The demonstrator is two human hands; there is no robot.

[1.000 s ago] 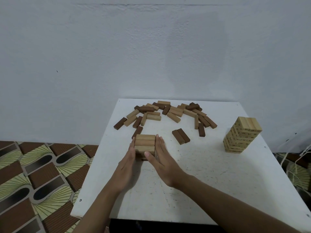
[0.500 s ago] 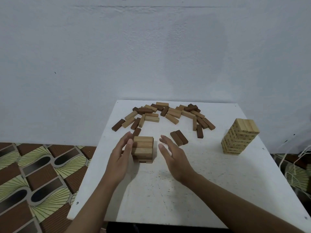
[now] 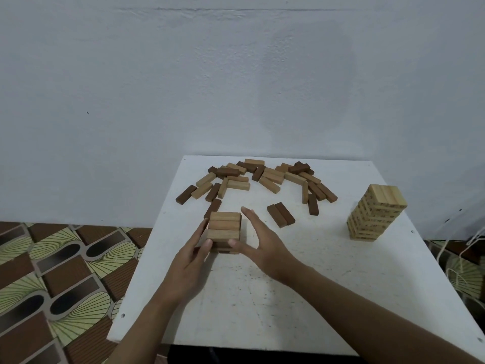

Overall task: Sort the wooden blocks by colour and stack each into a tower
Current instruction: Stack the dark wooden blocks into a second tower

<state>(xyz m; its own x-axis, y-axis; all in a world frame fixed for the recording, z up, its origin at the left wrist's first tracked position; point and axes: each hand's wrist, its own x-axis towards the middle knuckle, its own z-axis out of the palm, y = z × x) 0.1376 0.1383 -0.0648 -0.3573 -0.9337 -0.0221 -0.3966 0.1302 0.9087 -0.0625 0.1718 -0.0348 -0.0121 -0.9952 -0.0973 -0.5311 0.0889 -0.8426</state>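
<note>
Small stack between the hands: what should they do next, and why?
Probably the right hand should reach to the loose pile for another tan block: the small stack has a full top layer, three across, and tan blocks lie unsorted.

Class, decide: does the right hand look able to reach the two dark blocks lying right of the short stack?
Probably yes: the right hand is open, and only bare table lies between it and the dark pair.

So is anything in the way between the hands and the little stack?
No, nothing visible. The left hand and right hand sit right beside the little stack, one on each side, fingers straight.
</note>
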